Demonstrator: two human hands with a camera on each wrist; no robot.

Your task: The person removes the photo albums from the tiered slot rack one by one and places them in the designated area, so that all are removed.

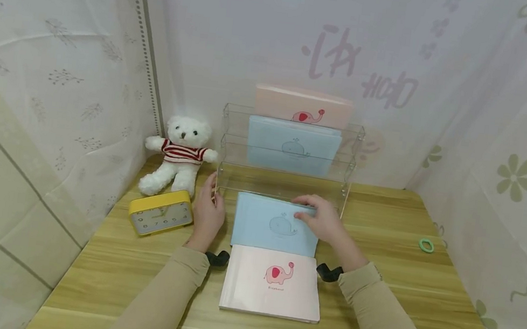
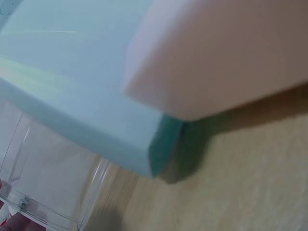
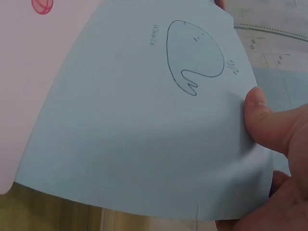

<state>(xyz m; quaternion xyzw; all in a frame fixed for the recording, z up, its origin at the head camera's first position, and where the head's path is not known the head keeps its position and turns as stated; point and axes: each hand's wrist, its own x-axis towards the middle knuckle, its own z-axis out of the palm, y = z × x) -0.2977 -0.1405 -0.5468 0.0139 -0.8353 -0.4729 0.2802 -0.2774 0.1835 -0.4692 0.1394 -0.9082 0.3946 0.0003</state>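
A blue whale notebook (image 1: 257, 221) leans up between the clear rack (image 1: 285, 186) and a pink elephant notebook (image 1: 272, 298) in front of it. My right hand (image 1: 324, 223) pinches the blue one by its upper right edge, thumb (image 3: 262, 118) on the cover and fingers behind. In the right wrist view the blue cover (image 3: 144, 130) bows slightly. My left hand (image 1: 208, 215) grips the lower left side of the rack; its fingertips are partly hidden. Another blue whale notebook (image 1: 268, 143) and a pink elephant notebook (image 1: 275, 101) stand in the rack's upper tiers.
A white teddy bear (image 1: 182, 152) in a striped sweater sits left of the rack. Before it lies a yellow alarm clock (image 1: 160, 212), close to my left hand. A green ring (image 1: 426, 245) lies at the right of the wooden table (image 1: 373, 318). Patterned curtains surround the table.
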